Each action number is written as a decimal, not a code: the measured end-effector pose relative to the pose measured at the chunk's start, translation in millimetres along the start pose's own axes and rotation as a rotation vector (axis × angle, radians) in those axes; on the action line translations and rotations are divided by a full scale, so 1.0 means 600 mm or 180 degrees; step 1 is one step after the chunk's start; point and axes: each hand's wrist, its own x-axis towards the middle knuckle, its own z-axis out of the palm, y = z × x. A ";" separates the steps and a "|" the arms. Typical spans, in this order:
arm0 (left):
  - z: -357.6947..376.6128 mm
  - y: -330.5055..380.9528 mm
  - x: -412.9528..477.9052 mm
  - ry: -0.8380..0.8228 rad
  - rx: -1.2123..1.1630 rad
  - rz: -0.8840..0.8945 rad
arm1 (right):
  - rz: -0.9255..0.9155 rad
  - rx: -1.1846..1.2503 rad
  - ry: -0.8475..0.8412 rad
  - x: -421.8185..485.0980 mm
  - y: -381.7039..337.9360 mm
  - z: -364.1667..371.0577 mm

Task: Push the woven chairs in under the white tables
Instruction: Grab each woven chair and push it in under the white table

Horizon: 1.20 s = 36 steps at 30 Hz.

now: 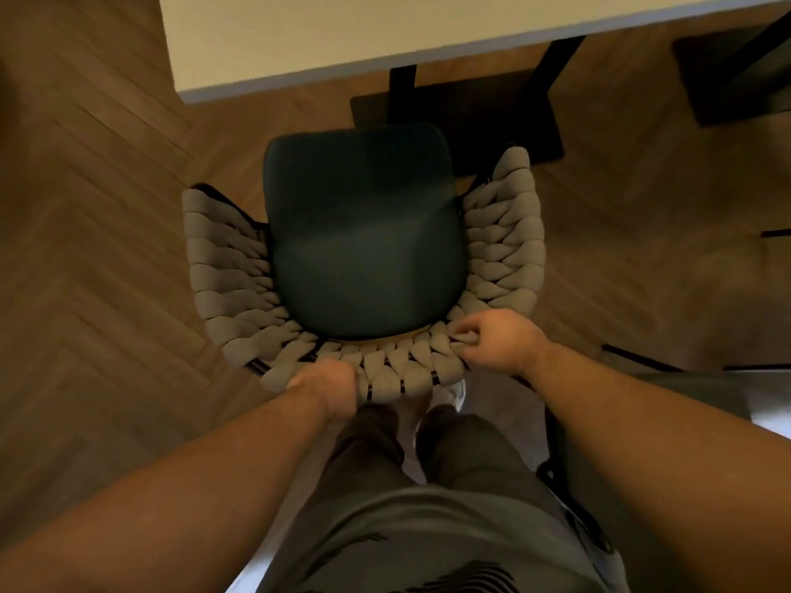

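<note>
A woven chair [501,250] with thick grey braided cords round its back and sides and a dark green seat cushion [364,237] stands right below me, facing a white table [342,32] at the top of the view. The seat's front edge lies short of the table's edge, with bare floor between. My left hand [327,389] grips the top of the woven backrest at its lower left. My right hand [498,340] grips the cords of the backrest at its right, fingers curled over them.
The table's black pedestal base [471,117] stands on the herringbone wood floor [107,250] just beyond the chair. Another dark table base [727,74] is at the top right. My legs and a white shoe [449,393] are directly behind the chair. A dark frame [642,359] sits at right.
</note>
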 end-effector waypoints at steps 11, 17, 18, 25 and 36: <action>0.018 0.127 0.028 0.0388 -0.0855 0.0207 | 0.0890 0.1414 0.2242 0.094 0.125 -0.130; 0.033 0.155 0.041 0.0739 -0.0922 -0.0038 | 0.1055 0.1731 0.1745 0.141 0.148 -0.145; 0.036 0.158 0.044 0.0818 -0.0926 -0.0097 | 0.1102 0.1889 0.1523 0.148 0.148 -0.142; 0.051 0.168 0.052 0.1031 -0.0876 -0.0325 | 0.1396 0.1874 0.1402 0.177 0.148 -0.127; 0.017 0.138 0.001 0.1202 -0.1085 -0.0535 | 0.1109 0.1856 0.1715 0.153 0.078 -0.172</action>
